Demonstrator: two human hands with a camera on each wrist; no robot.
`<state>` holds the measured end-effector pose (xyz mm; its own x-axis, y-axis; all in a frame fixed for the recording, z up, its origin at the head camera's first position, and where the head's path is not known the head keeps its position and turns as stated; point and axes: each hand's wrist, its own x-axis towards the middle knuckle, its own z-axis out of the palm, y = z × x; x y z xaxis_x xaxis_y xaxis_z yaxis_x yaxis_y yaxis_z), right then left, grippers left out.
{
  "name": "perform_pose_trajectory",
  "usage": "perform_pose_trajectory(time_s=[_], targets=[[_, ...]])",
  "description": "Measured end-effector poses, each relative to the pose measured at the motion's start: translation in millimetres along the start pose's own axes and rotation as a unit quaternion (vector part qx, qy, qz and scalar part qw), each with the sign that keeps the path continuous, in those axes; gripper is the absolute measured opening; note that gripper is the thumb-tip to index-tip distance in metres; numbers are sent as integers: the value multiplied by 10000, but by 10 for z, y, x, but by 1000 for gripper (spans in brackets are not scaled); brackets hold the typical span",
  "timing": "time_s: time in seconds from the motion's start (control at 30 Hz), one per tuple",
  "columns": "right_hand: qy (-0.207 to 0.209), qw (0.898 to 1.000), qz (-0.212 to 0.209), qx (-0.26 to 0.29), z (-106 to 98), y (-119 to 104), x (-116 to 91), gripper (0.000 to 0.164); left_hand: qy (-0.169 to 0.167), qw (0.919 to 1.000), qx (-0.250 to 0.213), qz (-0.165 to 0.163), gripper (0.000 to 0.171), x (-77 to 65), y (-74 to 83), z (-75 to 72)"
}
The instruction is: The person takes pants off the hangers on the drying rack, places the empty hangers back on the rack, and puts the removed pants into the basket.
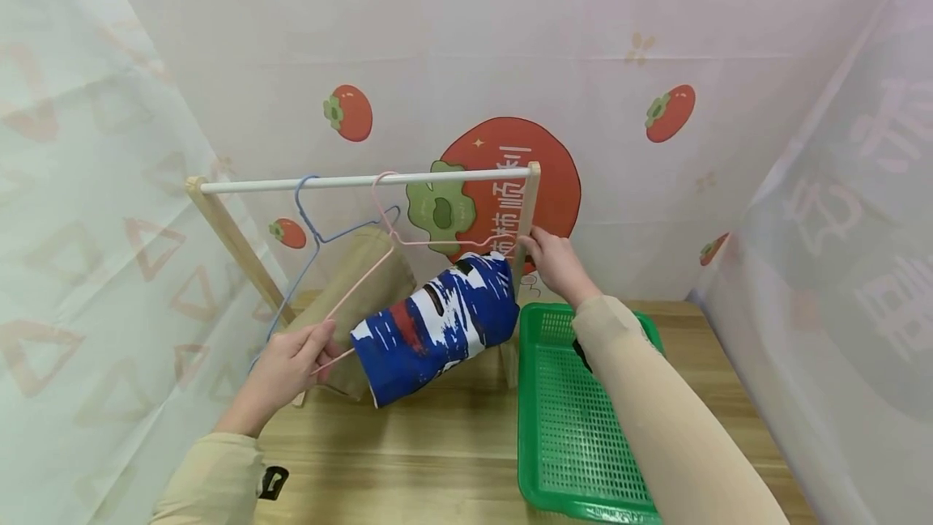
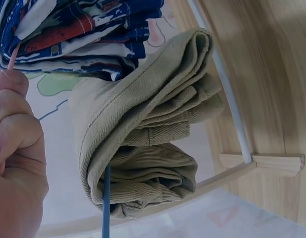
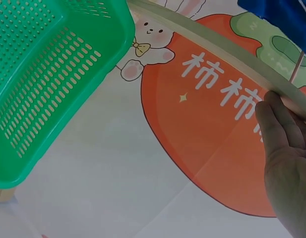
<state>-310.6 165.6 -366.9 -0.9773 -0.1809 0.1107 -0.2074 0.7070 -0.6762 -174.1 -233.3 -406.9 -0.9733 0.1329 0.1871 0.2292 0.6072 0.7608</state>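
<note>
My left hand (image 1: pixel 291 359) pinches the lower left end of a pink hanger (image 1: pixel 360 282), whose hook hangs on the white rail. Folded blue, white and red patterned trousers (image 1: pixel 437 322) drape over that hanger's lower bar, tilted up to the right. My right hand (image 1: pixel 560 264) grips the rack's right wooden post (image 1: pixel 528 205), close to the pink hanger's right end; the thumb is hidden in the right wrist view. Behind the left hand, folded khaki trousers (image 2: pixel 128 114) hang over a blue hanger (image 1: pixel 318 240) on the same rail.
The clothes rack's white rail (image 1: pixel 466 175) runs between two wooden posts. A green perforated basket (image 1: pixel 530 428) stands on the wooden table (image 1: pixel 408 460), right of the rack. Printed sheets (image 1: pixel 619 14) enclose the back and both sides.
</note>
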Motion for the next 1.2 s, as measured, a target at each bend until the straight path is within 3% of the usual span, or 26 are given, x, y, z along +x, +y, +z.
perform_pose_trajectory(time_s=[0.4,0.73,0.87,1.0,1.2], targets=[[-53,10000,-4,64,-16,-16,-17,39,-36,9990,-181,403,42,-19,-66,-126],[-81,9998,-6,159,-15,-2,-10,37,-341,9992,15,197,48,-18,-80,-275],[-103,9996,22,244,-5,5,-14,37,-391,9986,111,332,47,-15,-100,-313],[-97,9997,23,223,7,1,-19,37,-479,9978,-3,456,46,-10,-117,-339],[-84,9997,-69,210,7,-1,-9,38,-665,9967,-346,322,47,-2,-126,-377]])
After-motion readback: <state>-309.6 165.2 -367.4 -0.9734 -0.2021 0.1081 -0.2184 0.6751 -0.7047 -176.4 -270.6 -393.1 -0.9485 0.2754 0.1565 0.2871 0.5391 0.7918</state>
